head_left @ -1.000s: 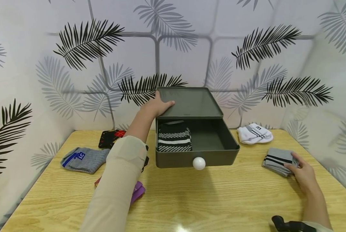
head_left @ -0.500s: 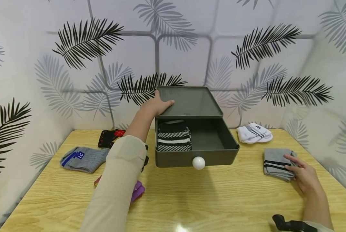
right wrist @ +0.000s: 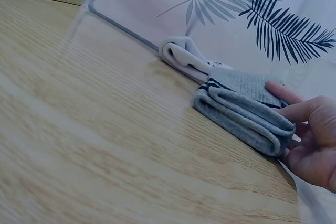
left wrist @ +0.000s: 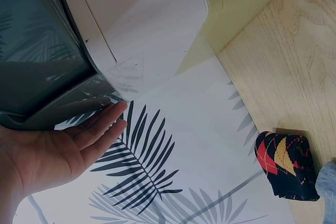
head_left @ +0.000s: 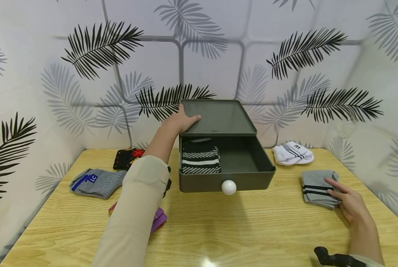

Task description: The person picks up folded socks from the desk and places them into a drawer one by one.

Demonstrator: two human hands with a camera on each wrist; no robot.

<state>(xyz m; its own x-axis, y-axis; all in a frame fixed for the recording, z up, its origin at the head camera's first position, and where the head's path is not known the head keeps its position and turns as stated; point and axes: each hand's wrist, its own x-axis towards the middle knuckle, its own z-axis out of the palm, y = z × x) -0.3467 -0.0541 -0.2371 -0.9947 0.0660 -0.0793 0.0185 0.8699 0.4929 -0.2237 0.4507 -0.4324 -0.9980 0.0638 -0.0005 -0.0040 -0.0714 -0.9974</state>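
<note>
My left hand rests on the left edge of a dark grey box. Its thumb lies across the top, and in the left wrist view its fingers stretch out straight along the side. The box's drawer, with a round white knob, is pulled out. Folded black-and-white socks lie in its left part. On the right, my right hand pinches the near right edge of folded grey socks with two black stripes. The right wrist view shows the fold layers between its digits.
White socks lie behind the grey pair. Left on the wooden table are grey socks with blue lettering, black argyle socks and a purple bundle partly under my left sleeve. A patterned wall closes the back.
The striped grey socks have turned and shifted slightly toward the front, with my right hand moving along at their edge. My left hand and the box stay where they were.
</note>
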